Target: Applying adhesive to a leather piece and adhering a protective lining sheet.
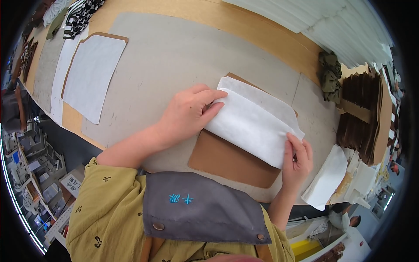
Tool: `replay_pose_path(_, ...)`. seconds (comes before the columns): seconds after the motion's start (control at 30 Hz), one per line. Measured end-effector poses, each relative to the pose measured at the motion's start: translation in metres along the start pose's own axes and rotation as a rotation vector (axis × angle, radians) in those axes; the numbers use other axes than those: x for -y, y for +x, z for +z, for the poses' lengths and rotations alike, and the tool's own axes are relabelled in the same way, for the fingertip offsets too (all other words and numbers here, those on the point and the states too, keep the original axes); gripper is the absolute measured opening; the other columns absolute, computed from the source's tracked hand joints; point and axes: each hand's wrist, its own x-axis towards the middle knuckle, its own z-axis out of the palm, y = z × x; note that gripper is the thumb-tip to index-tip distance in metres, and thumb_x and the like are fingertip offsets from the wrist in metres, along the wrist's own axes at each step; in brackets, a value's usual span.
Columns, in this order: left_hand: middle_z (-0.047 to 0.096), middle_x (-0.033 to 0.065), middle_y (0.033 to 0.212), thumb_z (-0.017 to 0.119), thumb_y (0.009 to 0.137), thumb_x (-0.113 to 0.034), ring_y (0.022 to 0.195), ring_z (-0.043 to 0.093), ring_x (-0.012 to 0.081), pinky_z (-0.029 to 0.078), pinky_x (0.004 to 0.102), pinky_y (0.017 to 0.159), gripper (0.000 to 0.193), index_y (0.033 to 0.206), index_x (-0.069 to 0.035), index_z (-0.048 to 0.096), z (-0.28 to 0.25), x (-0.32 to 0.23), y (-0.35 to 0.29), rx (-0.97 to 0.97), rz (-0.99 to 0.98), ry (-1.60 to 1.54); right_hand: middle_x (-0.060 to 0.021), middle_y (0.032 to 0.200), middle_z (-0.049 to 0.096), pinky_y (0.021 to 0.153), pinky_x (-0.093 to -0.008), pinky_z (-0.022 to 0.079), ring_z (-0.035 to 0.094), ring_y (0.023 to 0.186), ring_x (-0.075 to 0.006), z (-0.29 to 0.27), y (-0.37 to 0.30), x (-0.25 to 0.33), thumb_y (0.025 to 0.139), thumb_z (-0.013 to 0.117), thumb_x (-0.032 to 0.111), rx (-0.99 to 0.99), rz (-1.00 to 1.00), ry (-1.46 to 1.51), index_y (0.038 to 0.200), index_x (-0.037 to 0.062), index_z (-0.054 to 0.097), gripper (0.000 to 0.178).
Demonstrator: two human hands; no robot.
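A thin white sheet (248, 120), like non-woven cloth, lies folded over a brown flat panel (235, 159). Brown shows below the sheet and along its far edge. My left hand (190, 111) pinches the sheet's left edge between thumb and forefinger. At its right end, my right hand (297, 159) grips the near corner with thumb and fingers. The sheet's near part is raised off the panel, while its far part appears to rest on it. Off to the left, another white sheet (91, 72) covers a similar brown panel.
Everything rests on a worktable with a grey top (161, 56). On the right stand stacked brown pieces (360, 113), a dark green cloth bundle (330, 76) and a pile of white sheets (326, 177). White fabric (323, 17) lies at the far right; checkered cloth (80, 19) lies far left.
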Motion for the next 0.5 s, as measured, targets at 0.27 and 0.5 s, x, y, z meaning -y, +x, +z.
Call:
replay_pose_path(0.27,0.065,0.0053,0.085,0.072,0.091,-0.005,0.062,0.058,0.0126,0.049,0.0265,0.058,0.022,0.112,-0.006,0.074,0.0020,-0.0005,0.0018,-0.003,0.004,0.007,-0.0081,0.096,0.067,0.061,-0.0235,0.047,0.059,0.069,-0.0109,0.0011,0.0027,-0.0037,0.087,0.073,-0.005,0.010,0.013,-0.004,0.106,0.0036,0.078,0.021)
replay_pose_path(0.5,0.066,0.0056,0.086,0.072,0.091,-0.005,0.062,0.058,0.0128,0.049,0.0265,0.058,0.022,0.112,-0.006,0.074,0.0041,0.0011,0.0016,0.001,-0.002,-0.005,-0.0082,0.097,0.067,0.062,-0.0233,0.047,0.058,0.068,-0.0107,0.0014,0.0028,-0.0063,0.087,0.073,-0.005,0.015,0.011,0.002,0.106,0.0032,0.077,0.021)
